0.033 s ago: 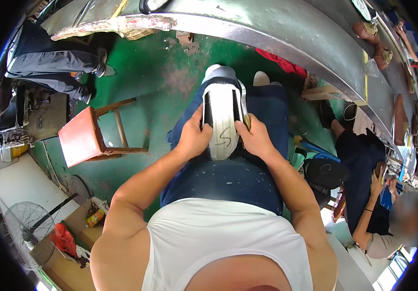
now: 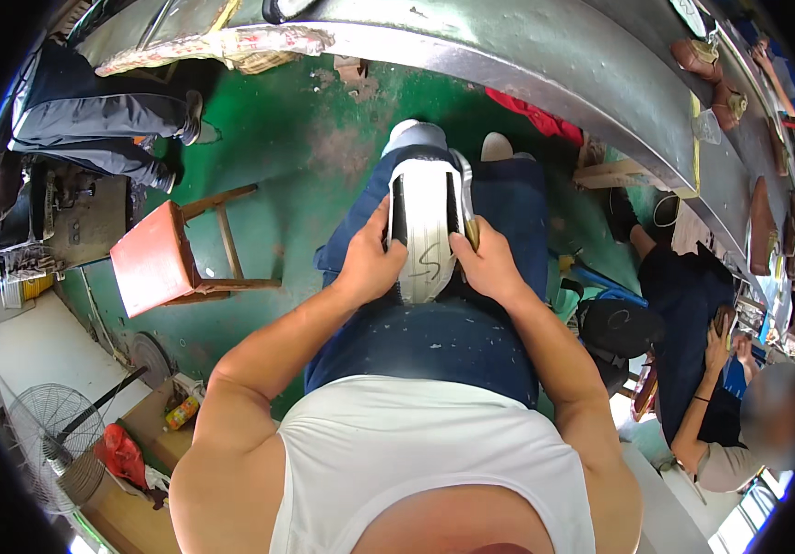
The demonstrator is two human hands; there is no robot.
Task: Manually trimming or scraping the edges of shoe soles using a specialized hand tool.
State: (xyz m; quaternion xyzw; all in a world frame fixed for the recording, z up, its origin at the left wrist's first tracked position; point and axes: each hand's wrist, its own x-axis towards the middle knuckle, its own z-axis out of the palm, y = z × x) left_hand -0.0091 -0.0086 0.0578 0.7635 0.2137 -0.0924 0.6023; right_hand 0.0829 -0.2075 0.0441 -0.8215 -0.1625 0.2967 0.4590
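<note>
A shoe on a last rests on my lap with its pale underside facing up. A dark hand-drawn mark is near its close end, and black strips run down both long sides. My left hand grips its left side, thumb on the edge and fingers partly hidden underneath. On the right side my right hand is closed, its thumb pressing the shoe's edge. A tool with a yellowish-brown handle is in that hand; a curved silvery part runs along the shoe above it. The tool's exact kind is unclear.
A metal-topped bench curves across the far side. To the left are a red-seated stool, a fan and another person's legs. At right, a seated co-worker handles a brown item; brown shoes sit on the bench.
</note>
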